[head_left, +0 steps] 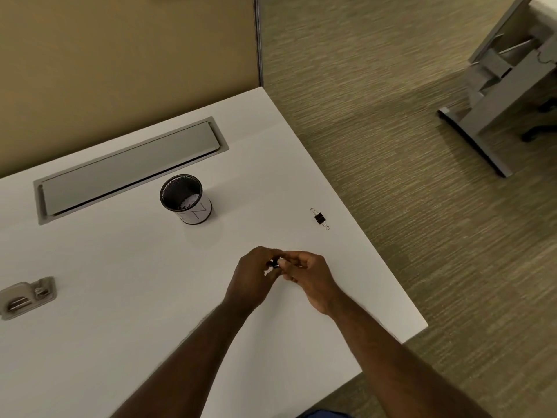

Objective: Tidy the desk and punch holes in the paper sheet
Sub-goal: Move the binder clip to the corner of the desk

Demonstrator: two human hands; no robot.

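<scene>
My left hand [256, 274] and my right hand [310, 277] meet over the middle of the white desk [126, 312], fingertips pinched together on a small black object [275, 263], likely a binder clip; most of it is hidden by the fingers. A second black binder clip [319, 218] with silver handles lies on the desk to the far right, near the edge. A black mesh pen cup [185, 203] with a white label stands upright behind my hands, with small white bits at its bottom. No paper sheet or hole punch is in view.
A grey cable-tray lid [129, 168] is set into the desk by the tan partition [120, 61]. A grey power outlet module [25, 297] sits at the left edge. The desk's right edge drops to carpet [391, 146]; another desk's grey leg [482, 116] stands far right.
</scene>
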